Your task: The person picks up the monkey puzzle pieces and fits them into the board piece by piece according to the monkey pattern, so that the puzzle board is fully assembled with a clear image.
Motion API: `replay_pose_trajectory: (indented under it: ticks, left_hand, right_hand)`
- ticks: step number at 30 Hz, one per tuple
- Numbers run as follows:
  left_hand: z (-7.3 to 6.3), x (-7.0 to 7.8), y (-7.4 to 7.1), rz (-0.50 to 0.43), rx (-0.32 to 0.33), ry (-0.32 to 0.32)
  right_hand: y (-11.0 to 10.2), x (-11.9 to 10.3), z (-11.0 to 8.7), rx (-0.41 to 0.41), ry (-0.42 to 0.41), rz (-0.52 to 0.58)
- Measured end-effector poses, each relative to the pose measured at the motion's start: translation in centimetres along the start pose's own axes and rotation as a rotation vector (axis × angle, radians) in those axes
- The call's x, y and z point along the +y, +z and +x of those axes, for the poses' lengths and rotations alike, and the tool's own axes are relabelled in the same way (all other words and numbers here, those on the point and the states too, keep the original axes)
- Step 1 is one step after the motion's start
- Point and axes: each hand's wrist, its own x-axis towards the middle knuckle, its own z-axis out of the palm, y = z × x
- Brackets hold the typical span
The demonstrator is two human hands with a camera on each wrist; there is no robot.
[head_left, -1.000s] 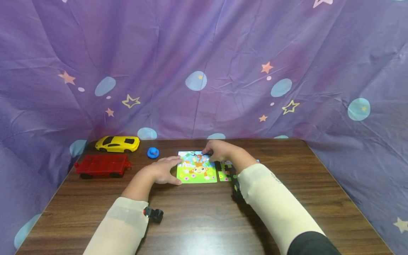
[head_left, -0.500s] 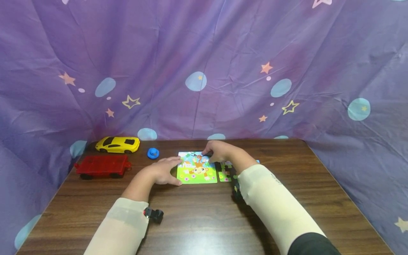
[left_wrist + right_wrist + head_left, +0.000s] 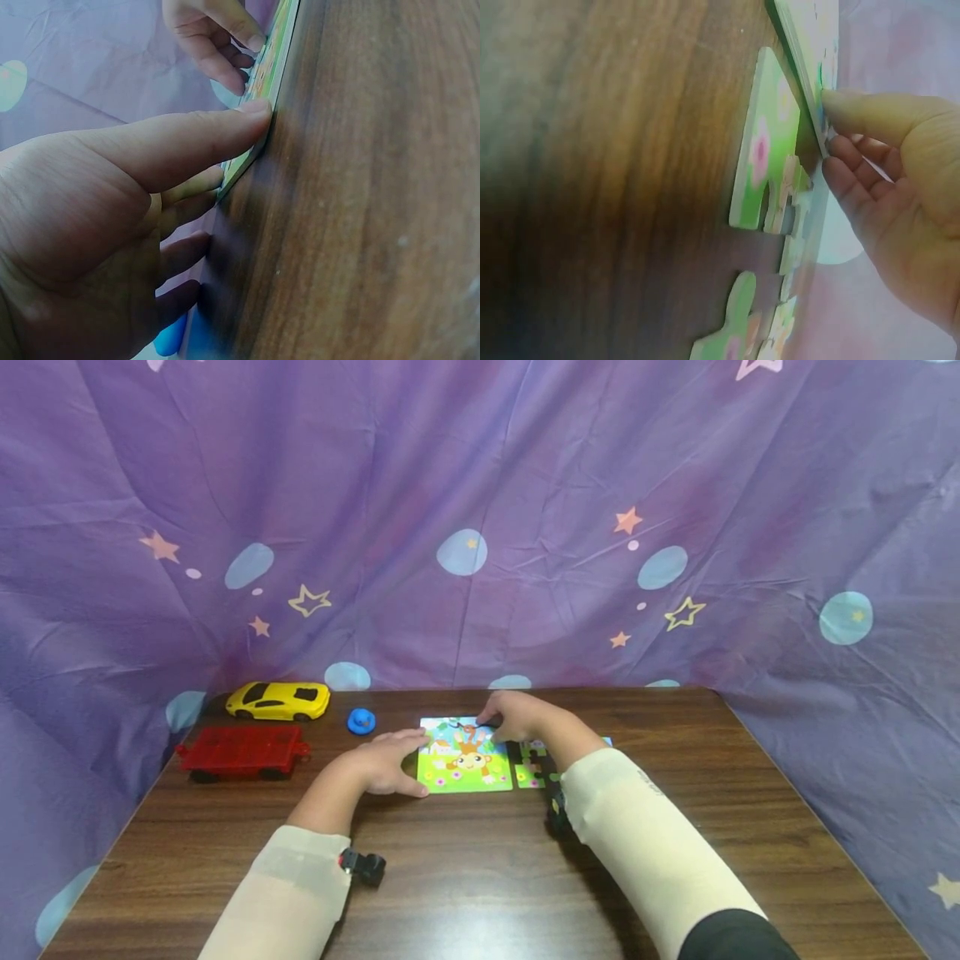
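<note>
A square puzzle board (image 3: 468, 777) with a monkey picture lies on the wooden table. My left hand (image 3: 390, 764) lies along its left side, thumb resting at the near left corner and fingers stretched toward the left edge. In the left wrist view, the left thumb (image 3: 191, 142) lies over the board's edge. At the far right corner, my right hand (image 3: 517, 714) pinches the board. The right wrist view shows that thumb (image 3: 870, 112) on the picture side, a fingertip at the edge. Loose jigsaw pieces (image 3: 761, 146) lie right of the board, partly hidden beneath the right forearm.
A yellow toy car (image 3: 277, 702) and a red toy wagon (image 3: 240, 750) stand at the left of the table (image 3: 465, 860). Between car and board sits a small blue round toy (image 3: 362, 721). A purple curtain (image 3: 525, 485) with stars hangs behind.
</note>
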Motion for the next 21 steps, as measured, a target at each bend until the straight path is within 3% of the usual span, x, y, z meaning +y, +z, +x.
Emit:
replay_pose_trajectory:
  ticks: [3, 10, 21]
  left_hand:
    - [0.0, 0.0, 0.1, -0.004, 0.0, 0.002]
    - [-0.1, 0.2, 0.0, -0.004, 0.0, -0.009]
    - [-0.3, 0.3, 0.0, -0.017, -0.006, -0.004]
  right_hand:
    - [-0.1, 0.3, -0.6, 0.006, 0.008, 0.058]
    - [-0.6, 1.2, -2.7, 0.102, 0.018, 0.157]
    - [-0.6, 3.5, -7.3, 0.179, 0.111, 0.316]
